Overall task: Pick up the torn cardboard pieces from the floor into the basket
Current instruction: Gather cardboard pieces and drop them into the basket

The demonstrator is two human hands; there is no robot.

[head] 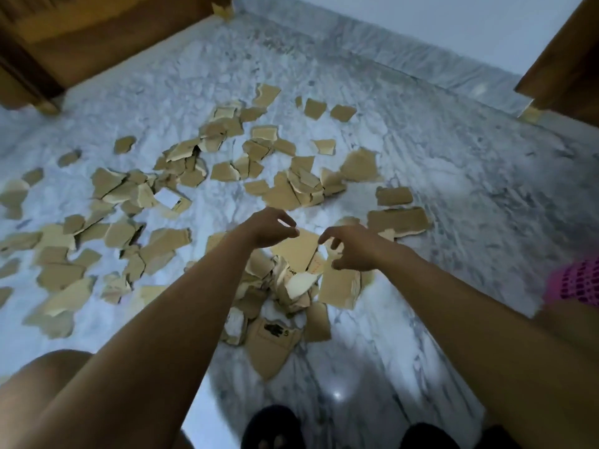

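Both arms stretched forward – left hand [270,226] and right hand [351,249] hovering, fingers curled, empty

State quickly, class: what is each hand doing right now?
Left hand: open, fingers curled, holding nothing.
Right hand: open, fingers curled, holding nothing.

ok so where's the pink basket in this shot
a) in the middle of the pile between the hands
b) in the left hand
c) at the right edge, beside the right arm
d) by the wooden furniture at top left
c: only a corner of the pink basket shows, at the frame's right edge beside the right forearm, while both the left hand and right hand hover empty over the cardboard pieces on the marble floor.
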